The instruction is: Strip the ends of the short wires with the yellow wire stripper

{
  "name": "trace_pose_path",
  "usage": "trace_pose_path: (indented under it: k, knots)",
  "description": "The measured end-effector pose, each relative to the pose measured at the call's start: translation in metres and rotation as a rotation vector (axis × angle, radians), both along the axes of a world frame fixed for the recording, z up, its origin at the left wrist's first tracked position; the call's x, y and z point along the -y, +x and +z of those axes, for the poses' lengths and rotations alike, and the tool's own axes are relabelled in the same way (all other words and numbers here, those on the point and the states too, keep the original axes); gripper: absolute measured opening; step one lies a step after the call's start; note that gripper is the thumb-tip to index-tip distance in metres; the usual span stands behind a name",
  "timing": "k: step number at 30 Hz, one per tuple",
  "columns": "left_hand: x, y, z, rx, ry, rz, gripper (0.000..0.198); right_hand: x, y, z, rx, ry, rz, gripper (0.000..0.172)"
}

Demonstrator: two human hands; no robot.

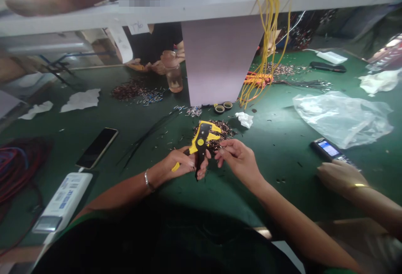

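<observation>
The left hand (184, 163) curls its fingers round a yellow-and-black automatic wire stripper (201, 140), held above the near middle of the green bench mat (94, 190); the right hand (238, 161) pinches something too fine to make out, just beside it, near a heap of wire offcuts (224, 129)

Wire stripper (201, 142): glossy yellow and black plastic
Counter (59, 148): smooth, matt green surface
Plastic bag (341, 119): thin, crinkled, clear, shiny film
Bangle (147, 180): polished silver-toned metal
</observation>
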State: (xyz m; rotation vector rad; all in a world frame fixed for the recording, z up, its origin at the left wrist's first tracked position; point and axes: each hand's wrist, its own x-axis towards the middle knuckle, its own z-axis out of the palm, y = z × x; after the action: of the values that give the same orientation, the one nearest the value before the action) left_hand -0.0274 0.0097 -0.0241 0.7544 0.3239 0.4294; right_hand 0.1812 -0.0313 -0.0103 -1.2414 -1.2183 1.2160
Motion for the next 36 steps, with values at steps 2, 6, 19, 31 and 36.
trace_pose_path:
  k: [2, 6, 19, 31, 36]
  knots:
    - [-0.0007, 0.0003, -0.0012, 0.000, -0.014, 0.001, 0.048, 0.0002, -0.0002, 0.0004, -0.011, -0.006, 0.006, 0.015]
    - [0.0010, 0.0011, 0.0009, 0.009, -0.017, -0.007, 0.047, 0.0006, -0.0007, 0.0003, -0.022, -0.016, 0.003, 0.015]
    - [0.0061, 0.0021, 0.0046, 0.002, -0.011, 0.011, 0.044, 0.0052, -0.0046, 0.0023, -0.044, 0.004, 0.011, 0.012]
    - [0.0075, 0.0030, 0.0039, 0.030, 0.013, -0.015, 0.047, 0.0055, -0.0093, 0.0031, -0.062, -0.021, -0.103, 0.005]
    - [0.0073, 0.0032, 0.0035, 0.032, 0.012, -0.018, 0.048, 0.0075, -0.0068, 0.0045, -0.022, 0.008, -0.118, 0.006]
